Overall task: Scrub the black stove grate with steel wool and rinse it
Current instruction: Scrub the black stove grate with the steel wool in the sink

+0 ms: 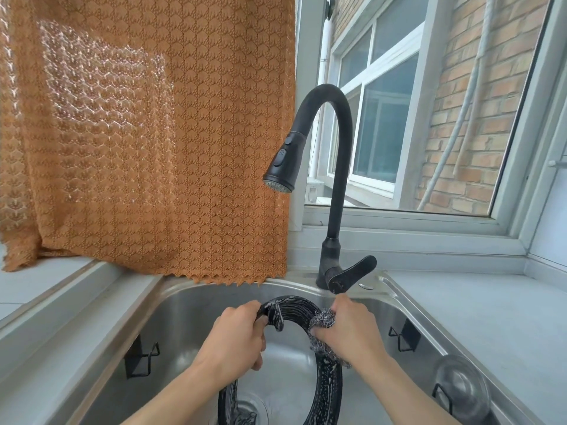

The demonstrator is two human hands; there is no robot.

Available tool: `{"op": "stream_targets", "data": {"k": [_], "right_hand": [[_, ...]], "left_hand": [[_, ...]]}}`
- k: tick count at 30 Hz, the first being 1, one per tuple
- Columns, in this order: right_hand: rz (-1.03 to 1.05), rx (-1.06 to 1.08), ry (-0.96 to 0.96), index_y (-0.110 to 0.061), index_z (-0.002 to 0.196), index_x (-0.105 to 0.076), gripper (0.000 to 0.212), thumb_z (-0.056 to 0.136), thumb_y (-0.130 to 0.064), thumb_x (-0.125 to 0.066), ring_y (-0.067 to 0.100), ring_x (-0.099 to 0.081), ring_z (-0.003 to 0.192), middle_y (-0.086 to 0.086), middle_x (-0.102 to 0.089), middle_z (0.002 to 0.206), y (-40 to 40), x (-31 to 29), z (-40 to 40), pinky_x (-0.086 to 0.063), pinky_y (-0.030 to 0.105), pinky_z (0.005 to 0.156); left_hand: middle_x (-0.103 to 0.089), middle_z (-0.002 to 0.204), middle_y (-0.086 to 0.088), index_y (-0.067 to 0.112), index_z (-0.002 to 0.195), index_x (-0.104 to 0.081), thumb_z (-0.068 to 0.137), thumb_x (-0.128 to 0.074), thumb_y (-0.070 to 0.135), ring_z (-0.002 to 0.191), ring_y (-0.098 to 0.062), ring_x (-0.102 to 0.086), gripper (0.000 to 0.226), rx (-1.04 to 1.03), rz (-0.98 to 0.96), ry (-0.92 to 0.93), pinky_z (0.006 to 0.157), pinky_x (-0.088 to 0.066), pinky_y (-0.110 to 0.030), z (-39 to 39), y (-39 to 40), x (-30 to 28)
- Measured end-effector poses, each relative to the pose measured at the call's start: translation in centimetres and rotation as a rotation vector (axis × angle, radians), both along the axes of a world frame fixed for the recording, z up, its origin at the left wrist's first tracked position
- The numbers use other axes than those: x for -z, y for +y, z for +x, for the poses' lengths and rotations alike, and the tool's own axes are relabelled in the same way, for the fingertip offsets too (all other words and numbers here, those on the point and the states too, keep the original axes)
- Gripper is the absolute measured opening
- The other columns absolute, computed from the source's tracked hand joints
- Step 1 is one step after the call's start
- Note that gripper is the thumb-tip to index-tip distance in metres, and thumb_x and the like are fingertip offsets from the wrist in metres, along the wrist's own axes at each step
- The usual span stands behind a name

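A stainless steel sink [184, 305] fills the bottom of the view, set into a pale grey countertop [478, 314], and its drain [250, 409] shows low in the basin. Behind it rises a matte black gooseneck faucet [334, 179], spray head angled down to the left, lever handle [352, 273] sticking out to the right. No water runs from the head. An orange-brown knit curtain [147, 133] hangs over the left half of the window [383, 124], its zigzag hem just reaching the sink's back rim. Through the glass on the right, a brick wall [491, 87] and another building's window frames. Black wire hooks [142, 358] cling to the inner sink walls on both sides.

Both forearms come up from the bottom edge, over the basin. The left hand [236, 338] sits knuckles-up, fingers curled tight round the upper left of the black stove grate [329, 391]. The right hand [349, 329] has its fingers bunched and clamped on a grey wad of steel wool [323, 319], pressing it against the ring's upper right arc.

The grate is a round ring, held up on edge inside the sink rather than lying flat: its top arcs between the two hands, its lower part drops toward the drain, out of view at the bottom edge. The open middle faces the camera, more or less. White soapy flecks streak the black surface, thickest along the right side, and one short prong [277, 317] juts inward beside the left hand.
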State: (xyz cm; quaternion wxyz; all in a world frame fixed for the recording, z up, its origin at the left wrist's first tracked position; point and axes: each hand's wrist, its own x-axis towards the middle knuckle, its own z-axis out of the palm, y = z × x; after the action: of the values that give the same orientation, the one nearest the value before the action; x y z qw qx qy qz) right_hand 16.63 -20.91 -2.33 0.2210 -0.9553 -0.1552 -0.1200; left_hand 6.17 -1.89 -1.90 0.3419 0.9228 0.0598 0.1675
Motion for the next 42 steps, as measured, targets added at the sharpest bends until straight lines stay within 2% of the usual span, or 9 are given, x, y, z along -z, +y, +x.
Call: {"op": "stream_targets", "data": {"k": [2,5,8,15,17,22,33,38,42], "right_hand": [[-0.01,0.009,0.014,-0.017,0.116,-0.051,0.056,0.079,-0.049,-0.08,0.025,-0.066,0.103,0.0,-0.066,0.106,0.1,0.1,0.0,-0.044,0.031,0.073],[0.043,-0.025,-0.016,-0.022,0.103,-0.051,0.046,0.08,-0.048,-0.081,0.02,-0.063,0.091,-0.005,-0.061,0.095,0.1,-0.3,-0.3,-0.039,0.028,0.062],[0.137,-0.092,-0.11,-0.026,0.096,-0.047,0.043,0.08,-0.048,-0.081,0.013,-0.056,0.081,-0.009,-0.059,0.094,0.5,-0.6,-0.9,-0.034,0.015,0.057],[0.114,-0.458,-0.266,-0.026,0.101,-0.048,0.038,0.081,-0.02,-0.08,0.009,-0.05,0.09,-0.014,-0.048,0.103,2.1,-0.8,-2.5,-0.044,0.027,0.076],[0.075,-0.514,-0.291,-0.025,0.103,-0.051,0.038,0.081,-0.019,-0.081,0.008,-0.049,0.092,-0.014,-0.048,0.105,2.0,-0.8,-2.4,-0.045,0.028,0.079],[0.191,-0.463,-0.285,-0.029,0.096,-0.05,0.034,0.079,-0.022,-0.079,0.008,-0.051,0.085,-0.017,-0.049,0.097,1.9,-0.5,-2.3,-0.047,0.031,0.075],[0.458,-0.295,-0.16,-0.034,0.092,-0.06,0.035,0.073,-0.04,-0.089,-0.001,-0.061,0.084,-0.016,-0.065,0.09,1.2,-0.7,-1.4,-0.047,0.013,0.074],[0.471,-0.299,-0.147,-0.034,0.107,-0.068,0.037,0.076,-0.042,-0.086,-0.003,-0.063,0.093,-0.017,-0.068,0.099,1.5,-0.6,-1.3,-0.05,0.017,0.086],[0.476,-0.398,-0.141,-0.034,0.12,-0.07,0.043,0.079,-0.038,-0.085,-0.009,-0.057,0.113,-0.026,-0.066,0.116,2.1,-0.9,-2.0,-0.039,0.007,0.098]], "left_hand": [[-0.071,0.068,-0.01,0.007,0.084,-0.052,0.104,-0.041,0.015,0.047,-0.017,-0.07,0.024,0.004,0.004,0.008,0.069,-0.06,-0.044,-0.1,0.0,0.0],[-0.071,0.068,-0.01,0.006,0.085,-0.052,0.104,-0.041,0.014,0.048,-0.019,-0.07,0.024,0.007,-0.008,0.015,0.068,-0.06,-0.045,-0.1,0.1,-0.1],[-0.071,0.064,-0.011,0.005,0.085,-0.053,0.104,-0.041,0.014,0.047,-0.019,-0.069,0.024,0.018,-0.003,0.015,0.069,-0.059,-0.045,-0.2,-0.2,-0.2],[-0.07,0.063,-0.01,0.007,0.083,-0.053,0.104,-0.042,0.014,0.047,-0.02,-0.069,0.024,0.047,0.033,0.03,0.066,-0.058,-0.043,-0.3,-0.4,-0.2],[-0.07,0.063,-0.009,0.007,0.082,-0.052,0.104,-0.042,0.014,0.046,-0.02,-0.069,0.024,0.058,0.045,0.032,0.066,-0.058,-0.04,-0.4,-0.3,-0.3],[-0.07,0.064,-0.01,0.013,0.078,-0.048,0.104,-0.041,0.014,0.046,-0.018,-0.068,0.027,0.079,0.079,0.035,0.065,-0.057,-0.036,-0.6,-0.2,-0.3],[-0.07,0.069,-0.016,0.006,0.085,-0.053,0.105,-0.041,0.017,0.05,-0.021,-0.07,0.026,0.047,0.089,0.065,0.07,-0.057,-0.042,-0.5,0.2,-0.3],[-0.072,0.075,-0.011,0.014,0.081,-0.048,0.106,-0.042,0.022,0.053,-0.023,-0.07,0.027,0.056,0.18,0.062,0.068,-0.058,-0.041,-0.4,0.1,0.0],[-0.07,0.084,-0.009,0.018,0.084,-0.048,0.105,-0.043,0.027,0.068,-0.034,-0.069,0.023,0.068,0.266,0.076,0.074,-0.057,-0.048,-0.2,0.2,0.5]]}}
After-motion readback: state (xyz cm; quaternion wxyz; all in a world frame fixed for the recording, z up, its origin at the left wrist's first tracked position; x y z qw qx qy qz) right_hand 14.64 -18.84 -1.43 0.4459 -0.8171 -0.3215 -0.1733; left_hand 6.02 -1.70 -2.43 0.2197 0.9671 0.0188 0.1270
